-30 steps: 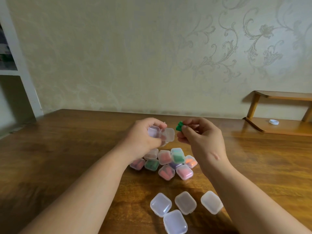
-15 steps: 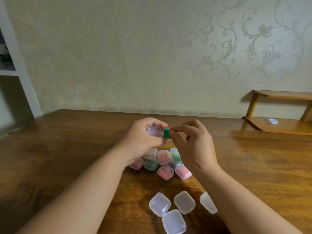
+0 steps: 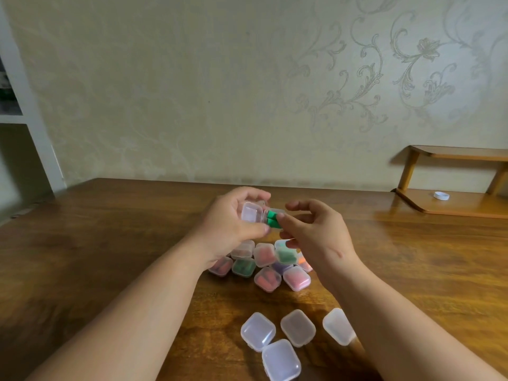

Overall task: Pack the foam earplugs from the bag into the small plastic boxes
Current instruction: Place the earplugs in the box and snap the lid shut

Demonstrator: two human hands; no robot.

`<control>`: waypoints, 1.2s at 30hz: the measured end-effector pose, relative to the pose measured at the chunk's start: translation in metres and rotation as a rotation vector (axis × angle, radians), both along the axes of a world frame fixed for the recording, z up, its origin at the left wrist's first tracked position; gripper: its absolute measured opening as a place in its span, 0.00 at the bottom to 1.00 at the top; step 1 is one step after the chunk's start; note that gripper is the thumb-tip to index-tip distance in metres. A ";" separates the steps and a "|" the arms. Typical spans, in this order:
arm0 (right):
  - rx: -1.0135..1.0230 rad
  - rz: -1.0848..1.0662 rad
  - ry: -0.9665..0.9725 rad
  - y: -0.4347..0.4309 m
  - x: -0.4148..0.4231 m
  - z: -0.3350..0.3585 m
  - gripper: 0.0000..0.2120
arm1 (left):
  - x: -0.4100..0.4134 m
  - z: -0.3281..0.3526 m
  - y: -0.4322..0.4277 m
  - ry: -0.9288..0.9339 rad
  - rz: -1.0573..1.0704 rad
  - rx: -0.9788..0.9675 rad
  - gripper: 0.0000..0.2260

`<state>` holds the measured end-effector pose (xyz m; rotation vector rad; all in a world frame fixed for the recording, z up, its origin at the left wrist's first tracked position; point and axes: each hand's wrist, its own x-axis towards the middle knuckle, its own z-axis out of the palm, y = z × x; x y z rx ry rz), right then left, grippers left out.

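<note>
At centre frame, a left hand [image 3: 228,224] grips an open clear box [image 3: 251,213] above a wooden table [image 3: 110,243]. Two green earplugs [image 3: 272,219] sit in the box's right half, where the thumb of the right hand [image 3: 316,235] appears to press them, its other fingers loosely curled. The hands partly hide a cluster of filled boxes [image 3: 264,254]. Of four empty boxes [image 3: 257,331] at lower centre, the right forearm overlaps one.

Grips an open clear box [image 3: 250,213] in the left hand [image 3: 228,229] above the heap of filled boxes [image 3: 264,254] — touches two green earplugs [image 3: 272,219] in it with the thumb of the right hand [image 3: 319,237]. Nearer than the heap — four empty closed boxes [image 3: 297,328].
</note>
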<state>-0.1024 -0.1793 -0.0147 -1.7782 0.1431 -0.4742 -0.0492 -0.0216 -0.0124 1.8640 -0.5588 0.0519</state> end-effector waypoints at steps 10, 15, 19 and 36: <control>0.049 -0.029 -0.044 -0.001 0.001 -0.001 0.03 | -0.003 0.008 0.001 0.330 -0.011 -0.340 0.10; 0.082 0.007 -0.045 -0.001 -0.001 -0.002 0.03 | -0.003 0.001 -0.002 0.294 -0.110 -0.233 0.12; 0.255 0.107 0.005 -0.001 -0.004 0.000 0.07 | -0.005 0.003 -0.003 0.203 -0.039 -0.204 0.13; -0.416 -0.144 0.136 -0.026 0.012 -0.007 0.10 | 0.020 -0.016 0.007 -0.275 0.517 0.454 0.12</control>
